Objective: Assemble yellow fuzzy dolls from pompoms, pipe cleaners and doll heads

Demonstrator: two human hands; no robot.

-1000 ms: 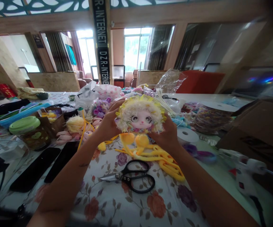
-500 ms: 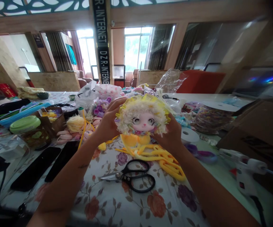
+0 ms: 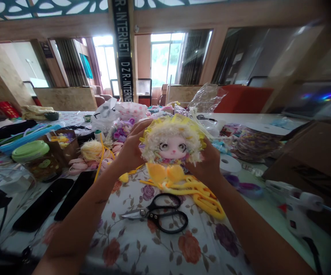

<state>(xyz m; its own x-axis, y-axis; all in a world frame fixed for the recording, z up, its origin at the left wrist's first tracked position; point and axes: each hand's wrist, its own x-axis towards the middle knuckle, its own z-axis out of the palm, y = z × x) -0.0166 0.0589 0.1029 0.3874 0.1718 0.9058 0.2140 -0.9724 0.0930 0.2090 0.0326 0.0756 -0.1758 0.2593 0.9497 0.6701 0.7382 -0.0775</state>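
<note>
Between my two hands I hold up a doll (image 3: 173,147) with curly cream hair, a painted face and a yellow ruffled trim round its head. My left hand (image 3: 135,147) grips the head's left side, and my right hand (image 3: 207,160) grips the right side; the fingers are partly hidden behind it. Orange-yellow pieces (image 3: 165,173) show just under the doll. Below lies a tangle of yellow fuzzy strips (image 3: 202,193). Black-handled scissors (image 3: 165,214) rest on the floral tablecloth (image 3: 142,248) nearer to me, blades pointing left.
On the left are two dark phones (image 3: 43,204), a green-lidded jar (image 3: 36,158) and doll parts (image 3: 92,152). A white tape roll (image 3: 230,164), a glue gun (image 3: 297,206) and a cardboard box (image 3: 311,160) stand on the right. Plastic bags (image 3: 105,114) lie behind.
The doll has tilted slightly in my hands, and more of the orange-yellow pieces beneath it shows. Both hands stay in nearly the same place.
</note>
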